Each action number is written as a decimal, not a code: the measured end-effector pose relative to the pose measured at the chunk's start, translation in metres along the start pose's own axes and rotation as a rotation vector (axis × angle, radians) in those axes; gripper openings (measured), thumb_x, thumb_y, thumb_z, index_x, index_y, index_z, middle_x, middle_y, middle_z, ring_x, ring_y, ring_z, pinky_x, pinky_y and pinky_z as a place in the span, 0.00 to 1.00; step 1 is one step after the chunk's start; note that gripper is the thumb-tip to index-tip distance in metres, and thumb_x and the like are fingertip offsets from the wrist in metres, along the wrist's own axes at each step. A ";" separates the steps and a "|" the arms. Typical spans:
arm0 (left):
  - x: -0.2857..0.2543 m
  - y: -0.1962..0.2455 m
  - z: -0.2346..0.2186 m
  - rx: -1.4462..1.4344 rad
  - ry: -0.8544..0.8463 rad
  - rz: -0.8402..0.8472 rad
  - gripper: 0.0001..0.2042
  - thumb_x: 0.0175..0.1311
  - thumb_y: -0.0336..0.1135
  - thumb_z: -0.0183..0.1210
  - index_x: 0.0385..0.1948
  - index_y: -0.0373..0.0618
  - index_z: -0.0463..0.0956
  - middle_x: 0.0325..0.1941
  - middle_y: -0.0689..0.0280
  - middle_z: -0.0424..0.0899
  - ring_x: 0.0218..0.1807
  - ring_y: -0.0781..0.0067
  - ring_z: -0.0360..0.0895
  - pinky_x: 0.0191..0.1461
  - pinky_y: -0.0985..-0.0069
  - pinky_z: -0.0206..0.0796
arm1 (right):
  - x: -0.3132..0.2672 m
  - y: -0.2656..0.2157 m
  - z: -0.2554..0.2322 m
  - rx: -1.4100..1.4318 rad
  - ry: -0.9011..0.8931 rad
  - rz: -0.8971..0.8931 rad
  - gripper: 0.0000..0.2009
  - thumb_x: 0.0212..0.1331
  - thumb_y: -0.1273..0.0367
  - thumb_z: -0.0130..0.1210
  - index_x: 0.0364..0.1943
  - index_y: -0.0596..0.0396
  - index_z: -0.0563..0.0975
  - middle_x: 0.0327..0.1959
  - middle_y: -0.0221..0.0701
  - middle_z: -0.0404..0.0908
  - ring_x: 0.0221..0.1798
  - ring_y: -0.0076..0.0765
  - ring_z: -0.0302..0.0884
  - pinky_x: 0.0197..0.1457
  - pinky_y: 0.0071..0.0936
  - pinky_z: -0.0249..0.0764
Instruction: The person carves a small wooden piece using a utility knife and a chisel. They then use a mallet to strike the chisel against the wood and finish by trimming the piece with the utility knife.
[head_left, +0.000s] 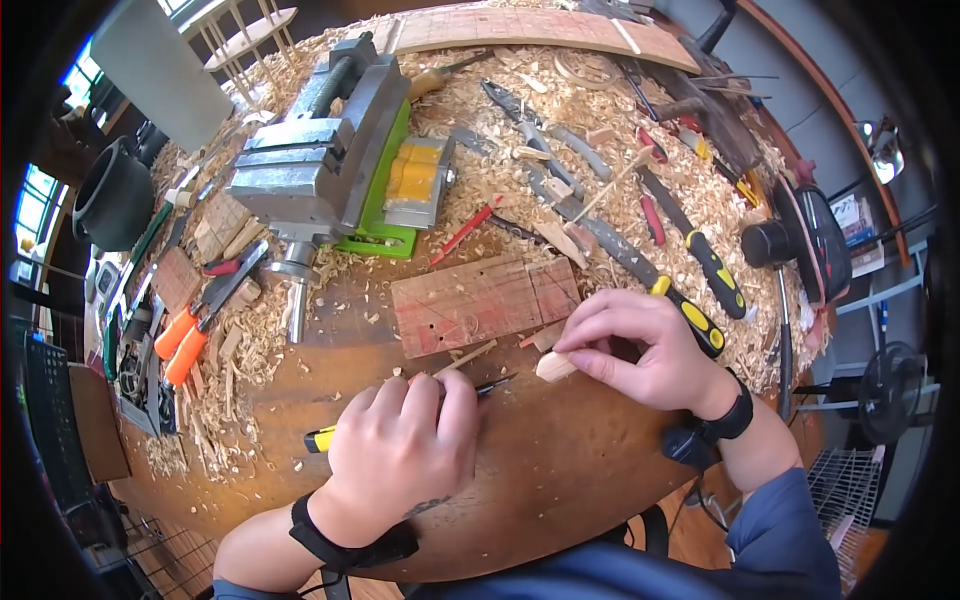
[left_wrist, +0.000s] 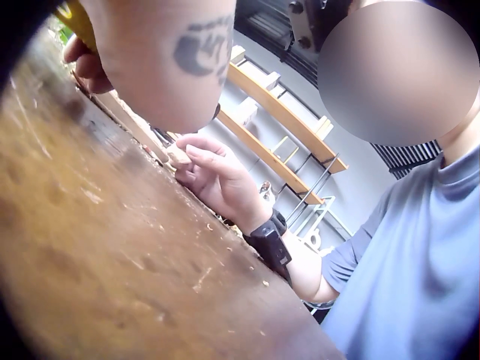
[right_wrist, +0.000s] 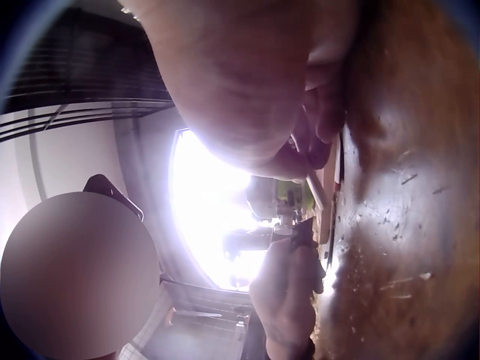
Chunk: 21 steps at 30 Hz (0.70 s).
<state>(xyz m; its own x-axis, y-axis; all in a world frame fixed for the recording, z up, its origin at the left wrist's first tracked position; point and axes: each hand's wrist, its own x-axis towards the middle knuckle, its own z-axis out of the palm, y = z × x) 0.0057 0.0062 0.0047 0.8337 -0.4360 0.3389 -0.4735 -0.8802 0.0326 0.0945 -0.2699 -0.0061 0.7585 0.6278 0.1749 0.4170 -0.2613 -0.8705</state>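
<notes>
In the head view, the left hand [head_left: 405, 435] curls round a knife with a yellow and black handle [head_left: 320, 438]; its dark blade [head_left: 495, 384] sticks out on the right, toward the other hand. The right hand [head_left: 650, 352] pinches a small pale piece of wood [head_left: 555, 367] between thumb and fingers, a short way from the blade tip. Behind them lies a flat red-stained board [head_left: 465, 305]. In the left wrist view, the right hand [left_wrist: 225, 184] holds the pale piece [left_wrist: 177, 156]. The right wrist view shows the left hand [right_wrist: 289, 289] in shadow.
A metal vise [head_left: 310, 170] on a green base [head_left: 385, 215] stands at the back left. Orange-handled tools [head_left: 183, 350] lie left among shavings. Yellow-and-black-handled tools [head_left: 715, 275] and pliers [head_left: 540, 140] lie back right. A long board [head_left: 520, 28] crosses the far side.
</notes>
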 end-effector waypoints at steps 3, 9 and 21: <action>0.002 -0.002 0.001 -0.026 0.025 0.005 0.12 0.60 0.38 0.70 0.37 0.40 0.81 0.23 0.68 0.72 0.22 0.68 0.74 0.25 0.70 0.65 | -0.001 0.000 0.000 0.002 -0.011 -0.001 0.07 0.65 0.76 0.70 0.46 0.55 0.90 0.45 0.29 0.89 0.31 0.20 0.80 0.35 0.20 0.76; 0.001 -0.004 0.004 -0.064 0.007 0.046 0.13 0.59 0.38 0.70 0.37 0.39 0.82 0.23 0.68 0.72 0.23 0.69 0.74 0.26 0.71 0.65 | 0.000 0.000 -0.001 -0.006 -0.046 0.000 0.07 0.64 0.75 0.71 0.45 0.55 0.90 0.45 0.29 0.89 0.28 0.18 0.79 0.33 0.20 0.76; 0.005 -0.005 0.010 -0.073 0.009 0.093 0.15 0.58 0.40 0.72 0.39 0.39 0.83 0.24 0.69 0.74 0.24 0.70 0.74 0.26 0.72 0.66 | 0.001 -0.002 -0.005 -0.183 -0.121 -0.102 0.12 0.60 0.67 0.74 0.47 0.51 0.91 0.41 0.31 0.87 0.36 0.36 0.87 0.40 0.30 0.83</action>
<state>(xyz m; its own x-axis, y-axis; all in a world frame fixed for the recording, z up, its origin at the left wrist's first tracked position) 0.0153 0.0065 -0.0031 0.7831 -0.5128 0.3519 -0.5681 -0.8200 0.0693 0.0970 -0.2727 -0.0017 0.6465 0.7385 0.1915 0.5806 -0.3134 -0.7515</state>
